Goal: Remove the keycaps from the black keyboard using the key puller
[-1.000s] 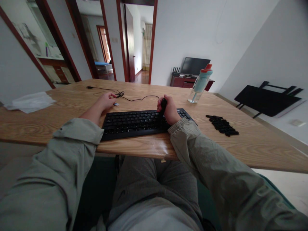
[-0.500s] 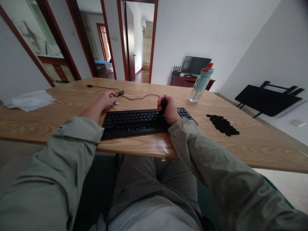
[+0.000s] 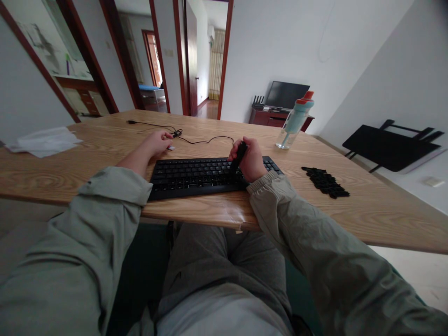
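A black keyboard (image 3: 196, 175) lies near the front edge of the wooden table (image 3: 105, 154). My right hand (image 3: 249, 158) is closed round a slim black tool (image 3: 240, 154), whose lower end touches the keys at the keyboard's right part. My left hand (image 3: 157, 142) rests on the table just beyond the keyboard's left corner, fingers curled by a small light object (image 3: 171, 148) and a black cable (image 3: 196, 140). What the left fingers hold, if anything, is not visible.
A pile of loose black keycaps (image 3: 325, 182) lies to the right. A teal bottle with an orange cap (image 3: 294, 121) stands behind it. White paper (image 3: 44, 140) lies at the far left. A black folding table (image 3: 388, 147) leans against the right wall.
My right hand has tilted the black tool slightly to the right. The camera has shifted a little; the left hand stays in place.
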`<state>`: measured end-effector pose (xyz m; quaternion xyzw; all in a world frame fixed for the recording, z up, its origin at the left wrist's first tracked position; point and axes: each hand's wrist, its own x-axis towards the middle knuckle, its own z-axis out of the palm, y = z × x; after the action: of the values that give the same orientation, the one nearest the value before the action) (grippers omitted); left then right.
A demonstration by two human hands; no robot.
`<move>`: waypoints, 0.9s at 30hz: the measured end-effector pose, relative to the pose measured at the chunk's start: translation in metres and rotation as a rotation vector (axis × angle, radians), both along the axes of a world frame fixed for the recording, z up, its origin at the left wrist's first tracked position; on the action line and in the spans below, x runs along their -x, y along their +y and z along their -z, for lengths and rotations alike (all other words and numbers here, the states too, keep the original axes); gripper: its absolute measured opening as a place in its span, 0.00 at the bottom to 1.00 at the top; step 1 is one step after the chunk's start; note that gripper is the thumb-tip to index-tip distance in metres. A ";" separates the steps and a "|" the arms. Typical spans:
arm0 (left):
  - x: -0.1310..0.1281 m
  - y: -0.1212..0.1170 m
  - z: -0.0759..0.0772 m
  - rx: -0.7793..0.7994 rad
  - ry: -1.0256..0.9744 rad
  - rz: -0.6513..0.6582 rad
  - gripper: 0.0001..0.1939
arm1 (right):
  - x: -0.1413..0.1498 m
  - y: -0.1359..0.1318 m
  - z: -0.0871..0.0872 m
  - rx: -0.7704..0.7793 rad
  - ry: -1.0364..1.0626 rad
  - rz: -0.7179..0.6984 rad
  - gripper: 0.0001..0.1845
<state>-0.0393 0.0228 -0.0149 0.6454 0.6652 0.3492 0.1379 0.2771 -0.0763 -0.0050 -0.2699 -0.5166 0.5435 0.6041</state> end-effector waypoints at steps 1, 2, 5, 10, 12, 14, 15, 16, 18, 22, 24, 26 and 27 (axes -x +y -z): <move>0.000 0.001 0.001 0.001 -0.010 0.008 0.14 | 0.001 -0.001 0.000 0.005 -0.004 -0.010 0.26; 0.000 0.002 0.001 0.005 -0.022 0.016 0.14 | 0.001 -0.002 0.000 0.006 -0.010 -0.023 0.26; 0.000 0.003 0.003 0.021 -0.064 0.033 0.14 | 0.001 -0.004 0.000 0.026 -0.036 -0.064 0.25; 0.000 0.002 0.003 0.045 -0.076 0.037 0.14 | 0.003 -0.008 -0.002 0.092 -0.099 -0.080 0.26; 0.001 0.002 0.003 0.047 -0.060 0.036 0.14 | 0.003 -0.009 -0.002 0.086 -0.115 -0.092 0.27; 0.001 0.001 0.002 0.043 -0.042 0.045 0.14 | 0.003 -0.008 -0.001 0.071 -0.116 -0.104 0.28; 0.001 0.001 0.002 0.041 -0.036 0.049 0.14 | 0.003 -0.007 0.000 0.064 -0.113 -0.106 0.29; 0.001 0.001 0.002 0.040 -0.032 0.052 0.15 | 0.003 -0.006 0.001 0.060 -0.108 -0.101 0.29; 0.001 0.001 0.002 0.041 -0.028 0.048 0.15 | 0.002 -0.004 0.003 0.053 -0.095 -0.071 0.30; 0.001 0.001 0.004 0.043 -0.045 0.052 0.14 | 0.003 -0.004 0.006 0.043 -0.073 -0.022 0.30; 0.001 0.000 0.004 0.040 -0.060 0.059 0.15 | 0.004 -0.005 0.008 0.034 -0.060 -0.019 0.30; 0.001 -0.002 0.003 0.038 -0.059 0.060 0.15 | 0.006 -0.005 0.010 0.030 -0.038 0.000 0.29; 0.000 -0.003 0.002 0.042 -0.052 0.059 0.15 | 0.007 -0.005 0.011 0.033 -0.027 0.015 0.29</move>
<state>-0.0389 0.0195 -0.0168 0.6526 0.6490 0.3476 0.1789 0.2700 -0.0810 -0.0160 -0.2908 -0.5137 0.5437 0.5966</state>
